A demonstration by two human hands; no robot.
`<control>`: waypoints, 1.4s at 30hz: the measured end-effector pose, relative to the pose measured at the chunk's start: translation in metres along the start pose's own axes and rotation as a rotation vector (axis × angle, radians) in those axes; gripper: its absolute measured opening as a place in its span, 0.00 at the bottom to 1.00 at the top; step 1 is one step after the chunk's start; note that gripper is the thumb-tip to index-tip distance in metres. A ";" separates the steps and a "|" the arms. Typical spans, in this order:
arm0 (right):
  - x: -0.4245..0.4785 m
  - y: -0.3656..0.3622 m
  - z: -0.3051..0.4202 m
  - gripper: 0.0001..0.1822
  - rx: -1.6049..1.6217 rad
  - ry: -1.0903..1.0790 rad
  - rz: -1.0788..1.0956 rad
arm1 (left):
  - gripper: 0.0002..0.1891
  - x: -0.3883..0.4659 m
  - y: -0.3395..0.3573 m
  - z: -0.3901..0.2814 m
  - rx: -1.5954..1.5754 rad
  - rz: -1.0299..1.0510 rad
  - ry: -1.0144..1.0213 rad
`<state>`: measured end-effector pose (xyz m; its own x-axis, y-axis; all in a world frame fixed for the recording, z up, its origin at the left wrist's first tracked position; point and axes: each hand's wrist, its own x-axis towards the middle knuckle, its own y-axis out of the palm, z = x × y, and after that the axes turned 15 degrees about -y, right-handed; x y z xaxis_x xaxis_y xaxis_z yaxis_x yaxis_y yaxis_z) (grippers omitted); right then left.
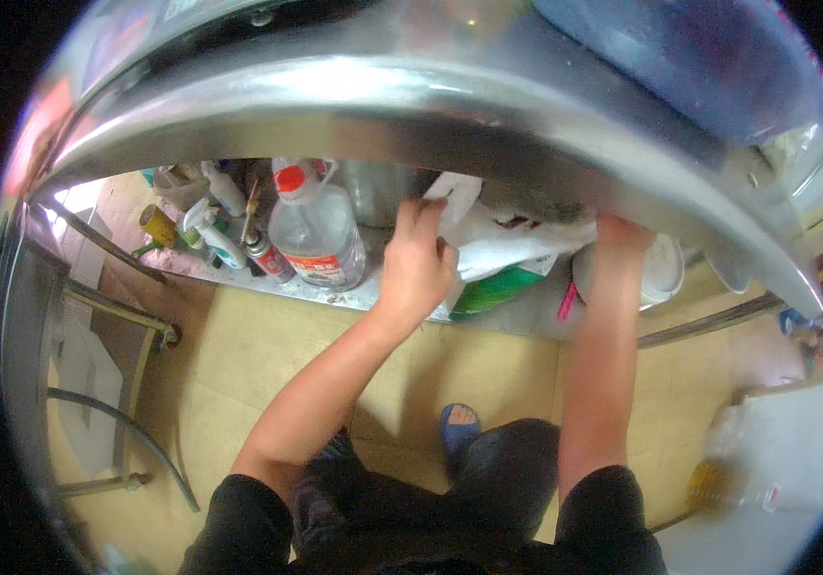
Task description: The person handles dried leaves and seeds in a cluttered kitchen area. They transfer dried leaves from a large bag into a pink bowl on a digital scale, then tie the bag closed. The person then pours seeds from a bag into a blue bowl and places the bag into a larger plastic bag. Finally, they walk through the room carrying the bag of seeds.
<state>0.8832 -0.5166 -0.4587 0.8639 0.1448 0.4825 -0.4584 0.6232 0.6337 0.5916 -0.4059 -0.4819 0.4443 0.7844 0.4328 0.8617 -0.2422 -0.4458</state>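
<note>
My left hand [418,262] has its fingers curled on the edge of a white plastic sack [490,251], which has a green printed part at its lower end. The sack's mouth gapes, with something greyish and dark red inside that I cannot make out. My right hand [623,233] reaches in under the rim of a steel counter [354,86]. Only its wrist side shows; the fingers are hidden behind the rim. Below that forearm stands a white plastic tub [663,269], partly covered by the arm. A pink strip [567,302] hangs beside it.
On the low shelf [267,289] left of the sack are a clear jug [318,233] with a red cap, an aerosol can [267,255], a spray bottle [216,233] and a yellow cup [158,224]. Metal legs [124,309] and a dark hose [131,428] lie further left.
</note>
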 end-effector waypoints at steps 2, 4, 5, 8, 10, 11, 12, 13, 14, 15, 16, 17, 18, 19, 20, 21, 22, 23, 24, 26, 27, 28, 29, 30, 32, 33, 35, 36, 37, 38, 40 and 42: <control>-0.018 -0.025 0.016 0.25 0.117 0.068 -0.055 | 0.26 -0.004 -0.001 0.003 0.023 0.036 -0.053; -0.037 -0.056 0.039 0.25 0.228 0.119 -0.084 | 0.27 -0.003 0.003 0.008 0.056 0.044 -0.052; -0.047 -0.072 0.049 0.24 0.290 0.141 -0.096 | 0.27 -0.003 0.004 0.009 0.060 0.043 -0.070; -0.080 -0.125 0.083 0.22 0.478 0.114 -0.196 | 0.29 -0.002 0.011 0.007 0.069 0.071 -0.125; -0.109 -0.103 0.121 0.18 0.069 -0.065 -0.477 | 0.29 -0.005 0.008 0.009 0.092 0.062 -0.124; -0.116 -0.117 0.138 0.16 0.003 -0.133 -0.416 | 0.30 -0.006 0.010 0.008 0.093 0.065 -0.114; -0.123 -0.118 0.154 0.15 0.264 -0.043 -0.373 | 0.30 -0.007 0.011 0.007 0.096 0.070 -0.117; -0.127 -0.114 0.172 0.14 0.525 0.046 -0.325 | 0.30 -0.009 0.012 0.006 0.098 0.075 -0.117; -0.128 -0.109 0.181 0.13 0.565 0.083 -0.304 | 0.30 -0.010 0.013 0.006 0.101 0.079 -0.119; -0.129 -0.104 0.192 0.13 0.604 0.114 -0.284 | 0.30 -0.010 0.015 0.007 0.106 0.076 -0.090; -0.133 -0.095 0.195 0.14 0.424 0.093 -0.296 | 0.30 -0.010 0.018 0.009 0.112 0.072 -0.062; -0.135 -0.092 0.197 0.14 0.245 0.073 -0.308 | 0.30 -0.010 0.019 0.011 0.119 0.067 -0.035; -0.138 -0.091 0.196 0.15 0.153 0.094 -0.277 | 0.30 -0.008 0.019 0.014 0.147 0.086 -0.023; -0.140 -0.089 0.196 0.17 0.060 0.114 -0.244 | 0.30 -0.003 0.017 0.017 0.176 0.105 -0.012; -0.145 -0.087 0.196 0.17 -0.139 0.123 -0.336 | 0.30 0.002 0.017 0.019 0.204 0.123 0.000; -0.148 -0.081 0.196 0.17 -0.336 0.134 -0.428 | 0.29 0.007 0.013 0.016 0.365 0.095 0.106; -0.151 -0.088 0.188 0.16 -0.269 0.081 -0.370 | 0.29 0.013 0.007 0.007 0.523 0.067 0.217; -0.155 -0.093 0.187 0.16 -0.258 0.105 -0.437 | 0.28 0.018 0.002 -0.003 0.678 0.037 0.331; -0.159 -0.080 0.184 0.15 -0.245 0.128 -0.503 | 0.25 0.022 0.004 -0.014 0.770 0.047 0.380; -0.162 -0.061 0.177 0.14 -0.227 0.178 -0.594 | 0.17 0.041 0.025 -0.008 0.688 0.146 0.449; -0.163 -0.061 0.178 0.14 -0.221 0.194 -0.570 | 0.13 0.055 0.039 -0.007 0.638 0.198 0.480; -0.166 -0.063 0.180 0.14 -0.213 0.207 -0.546 | 0.15 0.074 0.050 -0.015 0.534 0.276 0.353; -0.169 -0.065 0.182 0.14 -0.207 0.222 -0.522 | 0.15 0.093 0.059 -0.025 0.486 0.316 0.236; -0.172 -0.063 0.186 0.14 -0.199 0.249 -0.484 | 0.15 0.110 0.067 -0.033 0.497 0.336 0.141; -0.180 -0.057 0.191 0.14 -0.181 0.297 -0.410 | 0.15 0.138 0.086 -0.043 0.563 0.368 0.004; -0.184 -0.052 0.192 0.14 -0.204 0.306 -0.416 | 0.15 0.146 0.091 -0.045 0.585 0.373 -0.031; -0.192 -0.042 0.194 0.14 -0.250 0.324 -0.433 | 0.15 0.153 0.095 -0.041 0.619 0.383 -0.086; -0.195 -0.044 0.194 0.12 -0.247 0.349 -0.446 | 0.15 0.157 0.096 -0.039 0.615 0.384 -0.107; -0.197 -0.042 0.193 0.12 -0.247 0.376 -0.458 | 0.15 0.159 0.098 -0.040 0.605 0.392 -0.125; -0.199 -0.039 0.192 0.11 -0.246 0.404 -0.468 | 0.15 0.165 0.098 -0.039 0.596 0.393 -0.147; -0.205 -0.050 0.193 0.09 -0.172 0.461 -0.345 | 0.16 0.174 0.096 -0.038 0.547 0.399 -0.185; -0.208 -0.052 0.190 0.08 -0.223 0.456 -0.336 | 0.16 0.183 0.092 -0.038 0.499 0.391 -0.226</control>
<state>0.6877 -0.7247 -0.4771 0.9787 0.1962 -0.0605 -0.1331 0.8307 0.5406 0.7615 -0.3058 -0.4138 0.5922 0.8057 0.0154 0.4072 -0.2827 -0.8685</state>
